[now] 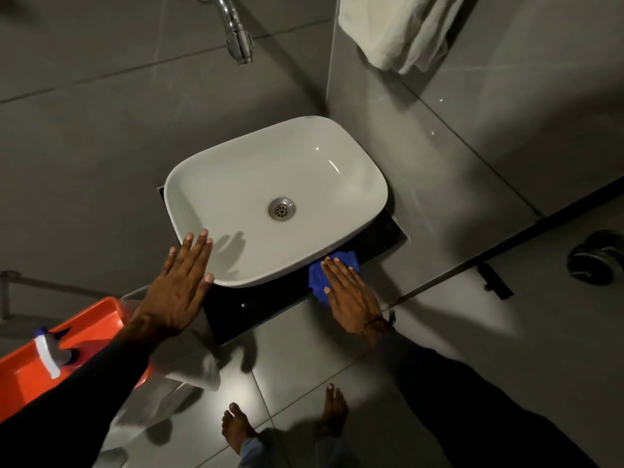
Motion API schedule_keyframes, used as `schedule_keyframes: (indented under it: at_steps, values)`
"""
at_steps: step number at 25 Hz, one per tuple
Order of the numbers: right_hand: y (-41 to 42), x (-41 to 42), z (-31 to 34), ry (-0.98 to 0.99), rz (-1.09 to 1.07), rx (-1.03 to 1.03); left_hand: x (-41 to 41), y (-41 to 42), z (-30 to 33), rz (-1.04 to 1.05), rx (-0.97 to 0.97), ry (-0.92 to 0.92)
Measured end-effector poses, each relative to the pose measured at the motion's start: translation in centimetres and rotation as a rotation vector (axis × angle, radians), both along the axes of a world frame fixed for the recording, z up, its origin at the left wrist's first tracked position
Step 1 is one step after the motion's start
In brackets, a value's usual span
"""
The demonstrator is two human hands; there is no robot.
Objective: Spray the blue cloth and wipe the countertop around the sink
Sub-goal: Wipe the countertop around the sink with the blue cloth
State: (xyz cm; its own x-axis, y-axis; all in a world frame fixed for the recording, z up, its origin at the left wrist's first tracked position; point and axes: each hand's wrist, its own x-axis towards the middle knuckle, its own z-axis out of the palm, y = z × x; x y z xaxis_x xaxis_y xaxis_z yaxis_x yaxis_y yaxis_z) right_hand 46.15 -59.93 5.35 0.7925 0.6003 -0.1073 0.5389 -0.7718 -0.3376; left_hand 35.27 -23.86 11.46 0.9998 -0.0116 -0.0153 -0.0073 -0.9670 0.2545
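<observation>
Flat under the right hand (351,295), blue cloth (332,273) on countertop (270,307), left hand (180,280) splayed on sink (256,265) rim

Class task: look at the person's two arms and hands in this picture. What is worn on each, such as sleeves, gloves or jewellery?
Both hands are bare, with no gloves. The left hand comes out of a long black sleeve that ends near the wrist. The right hand has a thin dark cord bracelet at the wrist, and above it a dark sleeve. No rings or watch are visible on the fingers or wrists.
</observation>
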Motion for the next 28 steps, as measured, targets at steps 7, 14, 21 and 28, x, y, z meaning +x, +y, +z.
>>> schedule_keyframes:
  at_steps: [7,14,21,28]
  values:
    - [-8.2,9.9,1.5,0.072,-0.207,-0.203,-0.1,0.1,-0.2,0.027,0.042,0.008]
    - [-5.9,8.7,1.3,0.191,-0.297,-0.188,-0.1,0.2,-0.4,0.027,0.068,-0.011]
    - [1.3,-1.0,0.1,0.167,-0.168,-0.105,-0.5,-0.5,0.2,0.058,0.094,-0.031]
    - [12.2,-11.5,-0.1,0.161,0.024,-0.089,-2.4,-0.2,0.0,0.1,0.01,-0.032]
